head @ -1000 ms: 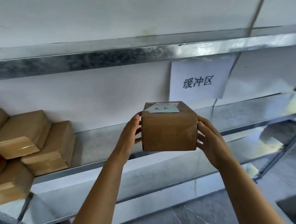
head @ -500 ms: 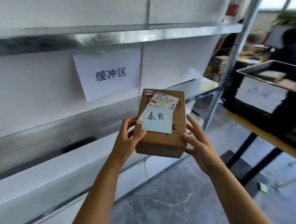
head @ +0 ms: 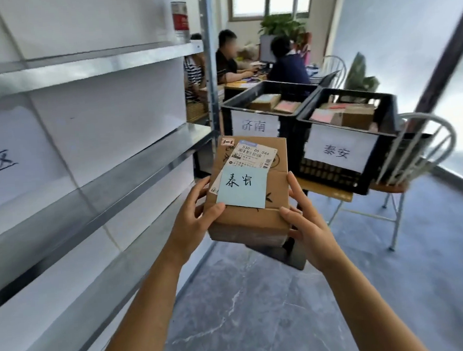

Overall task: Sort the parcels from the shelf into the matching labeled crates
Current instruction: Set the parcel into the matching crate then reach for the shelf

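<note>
A brown cardboard parcel (head: 249, 198) is held at the centre of the frame, top face tilted toward the camera. A pale blue note (head: 242, 188) handwritten 泰安 is stuck on that face, overlapping the lower edge of a white shipping label (head: 256, 154). The parcel is gripped from both sides: the left hand (head: 193, 218) is closed on its left edge with the thumb laid on top just beside the note, and the right hand (head: 308, 225) is closed on its right edge and lower corner, fingers pressed against the side.

Right of centre, behind the parcel, two black crates are seen side by side, touching. The nearer crate (head: 386, 149) bears a white sheet reading 泰安 and the farther crate (head: 247, 103) one reading 济南; parcels lie in both. The crates are carried on a counter (head: 331, 193), with a white metal chair (head: 414, 169) at the right.

The left of the frame is filled by a metal shelf (head: 116, 166). Seated people are seen in the upper centre.
</note>
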Demonstrator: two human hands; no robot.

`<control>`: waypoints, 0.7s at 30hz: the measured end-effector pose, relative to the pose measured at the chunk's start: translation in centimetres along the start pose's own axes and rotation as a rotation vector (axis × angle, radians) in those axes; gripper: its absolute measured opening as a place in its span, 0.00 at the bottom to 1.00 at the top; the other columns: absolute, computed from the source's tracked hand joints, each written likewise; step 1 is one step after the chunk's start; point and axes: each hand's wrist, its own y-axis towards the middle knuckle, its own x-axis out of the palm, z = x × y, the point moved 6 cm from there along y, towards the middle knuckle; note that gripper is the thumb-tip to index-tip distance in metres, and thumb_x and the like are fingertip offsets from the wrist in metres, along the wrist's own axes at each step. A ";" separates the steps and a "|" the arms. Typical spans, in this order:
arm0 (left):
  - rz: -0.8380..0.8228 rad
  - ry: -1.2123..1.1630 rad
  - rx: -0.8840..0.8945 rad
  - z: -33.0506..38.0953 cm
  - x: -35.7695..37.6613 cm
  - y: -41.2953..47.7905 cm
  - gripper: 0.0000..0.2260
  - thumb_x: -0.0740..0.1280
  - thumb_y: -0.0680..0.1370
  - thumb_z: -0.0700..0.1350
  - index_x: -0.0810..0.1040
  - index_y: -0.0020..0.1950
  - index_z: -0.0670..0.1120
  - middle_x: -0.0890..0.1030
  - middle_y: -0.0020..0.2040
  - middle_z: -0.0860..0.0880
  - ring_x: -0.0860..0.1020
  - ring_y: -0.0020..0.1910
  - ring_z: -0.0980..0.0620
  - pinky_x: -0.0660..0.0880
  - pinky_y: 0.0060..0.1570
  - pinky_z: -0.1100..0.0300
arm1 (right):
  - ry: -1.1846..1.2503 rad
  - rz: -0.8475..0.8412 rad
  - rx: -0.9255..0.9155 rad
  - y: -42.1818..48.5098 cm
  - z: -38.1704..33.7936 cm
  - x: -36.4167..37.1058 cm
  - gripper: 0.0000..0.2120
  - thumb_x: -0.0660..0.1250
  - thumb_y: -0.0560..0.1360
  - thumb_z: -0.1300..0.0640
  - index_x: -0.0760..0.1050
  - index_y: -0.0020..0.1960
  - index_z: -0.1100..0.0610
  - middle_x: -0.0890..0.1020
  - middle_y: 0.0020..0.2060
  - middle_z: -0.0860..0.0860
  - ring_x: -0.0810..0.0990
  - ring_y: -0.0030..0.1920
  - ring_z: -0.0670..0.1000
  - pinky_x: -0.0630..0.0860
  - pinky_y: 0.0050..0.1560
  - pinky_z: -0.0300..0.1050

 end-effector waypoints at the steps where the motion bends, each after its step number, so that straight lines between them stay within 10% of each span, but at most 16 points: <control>1: -0.017 -0.004 -0.006 -0.2 0.8 0.6 0.29 0.67 0.72 0.54 0.62 0.71 0.55 0.73 0.63 0.55 0.74 0.59 0.54 0.77 0.55 0.61 | 0.003 0.004 -0.006 0.0 0.0 -0.8 0.30 0.66 0.71 0.54 0.59 0.66 0.32 0.67 0.67 0.45 0.77 0.60 0.47 0.78 0.46 0.40; 6: -0.116 -0.051 -0.004 -0.9 5.1 4.5 0.22 0.64 0.77 0.43 0.63 0.69 0.56 0.74 0.61 0.54 0.76 0.54 0.61 0.77 0.44 0.68 | -0.031 0.070 0.016 1.3 1.0 -5.3 0.32 0.69 0.64 0.45 0.61 0.63 0.24 0.64 0.70 0.49 0.71 0.66 0.54 0.77 0.57 0.50; 21: -0.373 0.001 0.035 -1.0 15.8 27.8 0.23 0.64 0.76 0.47 0.63 0.69 0.56 0.71 0.57 0.63 0.73 0.52 0.67 0.74 0.45 0.74 | -0.036 0.336 -0.066 17.6 -1.2 -19.4 0.31 0.68 0.63 0.56 0.67 0.64 0.39 0.82 0.50 0.43 0.82 0.46 0.46 0.77 0.38 0.38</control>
